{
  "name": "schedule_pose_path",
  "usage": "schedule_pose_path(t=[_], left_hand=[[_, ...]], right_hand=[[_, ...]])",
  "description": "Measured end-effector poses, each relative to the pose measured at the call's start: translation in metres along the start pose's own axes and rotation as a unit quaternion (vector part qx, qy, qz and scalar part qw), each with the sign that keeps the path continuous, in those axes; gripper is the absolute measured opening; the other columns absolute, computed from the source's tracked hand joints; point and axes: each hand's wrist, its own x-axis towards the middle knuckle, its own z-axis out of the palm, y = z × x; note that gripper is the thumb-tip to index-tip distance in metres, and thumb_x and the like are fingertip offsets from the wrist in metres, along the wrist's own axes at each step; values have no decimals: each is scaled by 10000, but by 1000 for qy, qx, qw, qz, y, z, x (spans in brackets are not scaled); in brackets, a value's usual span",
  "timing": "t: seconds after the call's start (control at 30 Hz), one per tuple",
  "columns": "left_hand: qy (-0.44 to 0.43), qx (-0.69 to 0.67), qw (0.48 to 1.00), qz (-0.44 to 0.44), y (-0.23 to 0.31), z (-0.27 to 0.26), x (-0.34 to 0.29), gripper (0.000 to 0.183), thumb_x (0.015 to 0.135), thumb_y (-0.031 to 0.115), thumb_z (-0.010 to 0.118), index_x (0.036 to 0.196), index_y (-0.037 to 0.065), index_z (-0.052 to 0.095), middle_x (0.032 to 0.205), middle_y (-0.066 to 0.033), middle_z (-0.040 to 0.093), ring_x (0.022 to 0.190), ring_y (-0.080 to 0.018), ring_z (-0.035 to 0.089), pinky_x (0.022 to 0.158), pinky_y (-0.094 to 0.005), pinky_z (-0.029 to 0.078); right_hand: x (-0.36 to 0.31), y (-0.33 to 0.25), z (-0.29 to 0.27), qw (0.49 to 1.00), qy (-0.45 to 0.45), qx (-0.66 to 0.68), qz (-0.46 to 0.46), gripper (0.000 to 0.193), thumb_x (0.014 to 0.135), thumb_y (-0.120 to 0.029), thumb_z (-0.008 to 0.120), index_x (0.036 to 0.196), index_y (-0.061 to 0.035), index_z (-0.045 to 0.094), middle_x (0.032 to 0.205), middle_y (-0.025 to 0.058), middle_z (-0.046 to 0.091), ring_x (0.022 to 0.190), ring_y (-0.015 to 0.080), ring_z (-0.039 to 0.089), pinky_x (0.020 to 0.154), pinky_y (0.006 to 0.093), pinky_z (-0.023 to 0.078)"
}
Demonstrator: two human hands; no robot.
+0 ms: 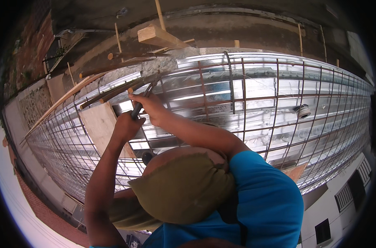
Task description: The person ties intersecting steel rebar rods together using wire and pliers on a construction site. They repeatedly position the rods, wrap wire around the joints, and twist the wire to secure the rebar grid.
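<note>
My left hand (128, 126) is closed round the dark handle end of a long, narrow pair of pliers (147, 91). The right hand (153, 108) grips the same tool a little farther along, its fingers wrapped over it. The tool slants away from me to the upper right, and its far end reaches the steel bars by the rough concrete edge. What the jaws touch is too small to make out. Under both hands runs a grid of rusty reinforcing bars (242, 89) above shiny corrugated metal decking (254, 108).
A pale wooden board (100, 124) lies on the bars left of my hands. On the decking at right sits a small whitish roll (303, 110). Beyond the rough concrete edge (159, 65) a timber beam (161, 36) and several upright sticks jut up. My bent knee (184, 186) is close below.
</note>
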Motion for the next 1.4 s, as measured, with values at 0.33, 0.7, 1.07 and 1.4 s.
schedule_pose_path(t=[0.33, 0.7, 1.07, 1.4], left_hand=[[128, 70, 988, -49, 8, 13, 0, 343, 988, 304, 680, 1118, -6, 746, 924, -296, 756, 917, -478, 752, 845, -560, 597], [130, 64, 989, 38, 22, 12, -34, 320, 896, 222, 780, 1073, -12, 653, 896, -211, 766, 814, -362, 781, 767, -479, 618], [-158, -455, 873, -71, 56, 5, -46, 304, 932, 129, 812, 1140, 4, 630, 828, -78, 702, 549, -116, 644, 444, -256, 486], [-10, -397, 916, -49, 73, 61, -51, 771, 931, 65, 732, 1543, -91, 292, 693, -62, 631, 505, -146, 588, 475, -315, 469]], right_hand=[[10, 15, 28, 990, 32, 140, -5, 364, 977, -380, 834, 949, -97, 607, 931, 71, 727, 885, 194, 728, 827, 369, 562], [19, 12, 16, 964, 56, 258, 17, 347, 1066, -405, 707, 929, -140, 529, 736, -12, 489, 674, 171, 553, 715, 397, 555], [-13, -20, -19, 966, -71, 224, 108, 313, 1115, -372, 610, 968, -97, 582, 773, 43, 595, 760, 242, 636, 866, 482, 579], [-37, -22, -51, 985, -114, 93, 85, 352, 1089, -461, 640, 1081, -110, 611, 931, 36, 707, 956, 247, 735, 979, 447, 572]])
